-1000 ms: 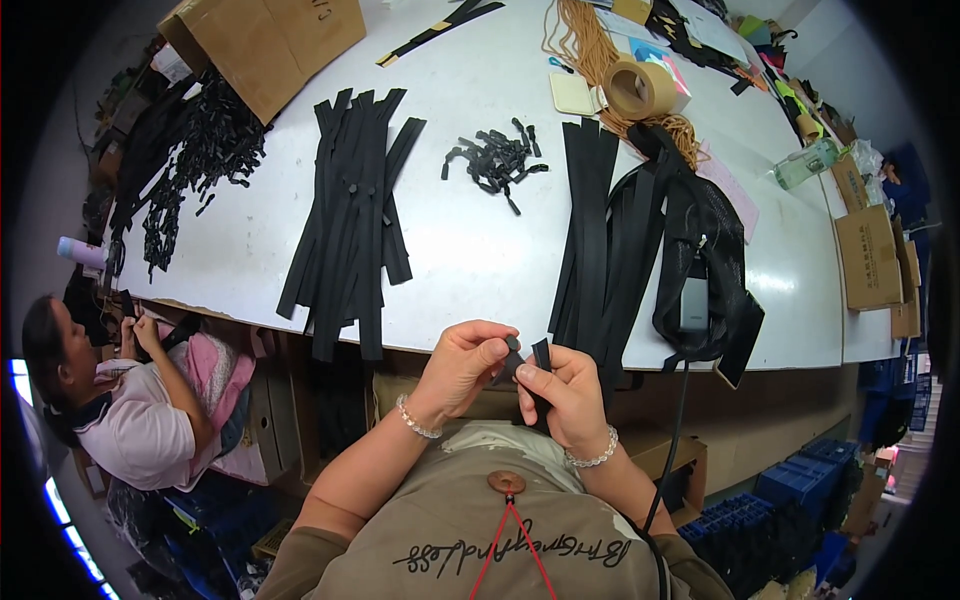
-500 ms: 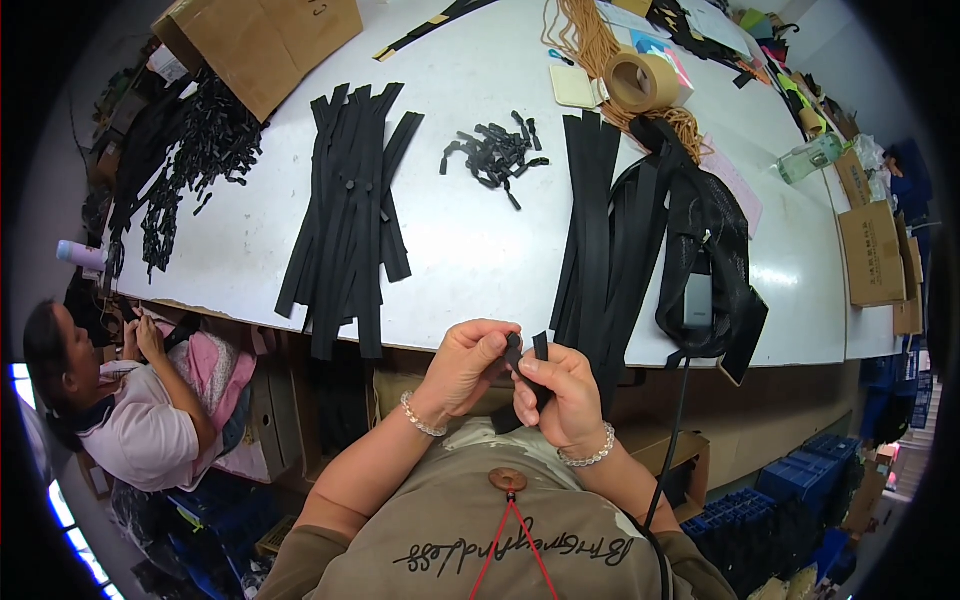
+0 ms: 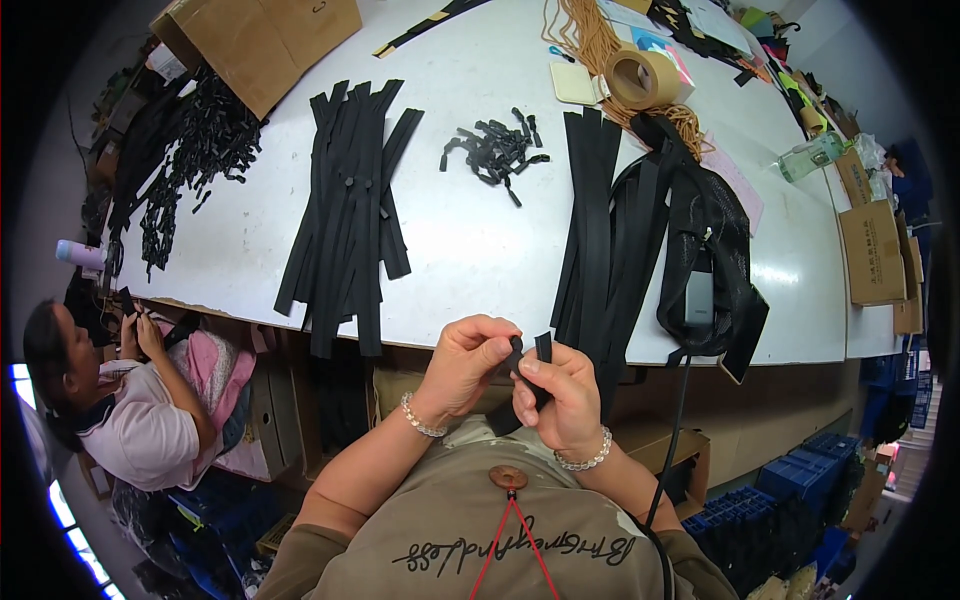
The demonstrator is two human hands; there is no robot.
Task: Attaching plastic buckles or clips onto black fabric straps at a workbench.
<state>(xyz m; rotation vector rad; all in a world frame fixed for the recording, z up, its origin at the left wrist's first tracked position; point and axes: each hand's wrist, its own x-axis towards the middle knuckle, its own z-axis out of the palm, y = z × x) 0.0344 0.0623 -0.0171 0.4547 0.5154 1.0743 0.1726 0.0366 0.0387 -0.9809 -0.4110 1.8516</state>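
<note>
My left hand (image 3: 466, 368) pinches a small black piece (image 3: 515, 349) between thumb and fingertips, close in front of my chest. Right beside it, my right hand (image 3: 562, 398) is closed on a flat black strip (image 3: 543, 346), whose end pokes up above the thumb. More of the strip hangs below, towards my lap. Both hands are just off the table's front edge, nearly touching. My fingers hide where the small piece and the strip meet. Small black pulls (image 3: 497, 150) lie in a loose heap on the white table (image 3: 470, 255).
Long black strips (image 3: 345, 220) are piled left, with another bundle (image 3: 590, 220) right. Beside that bundle lies a black mesh bag (image 3: 712, 250) with a grey device and cable. Tape roll (image 3: 641, 80), cords (image 3: 580, 30) and a cardboard box (image 3: 262, 50) stand farther back. A co-worker (image 3: 140, 425) sits left.
My hands stay almost in place, still gripping the small piece and strip; the fingers shift only slightly. The co-worker's hands at left have moved a little, and a dark strip end shows above them.
</note>
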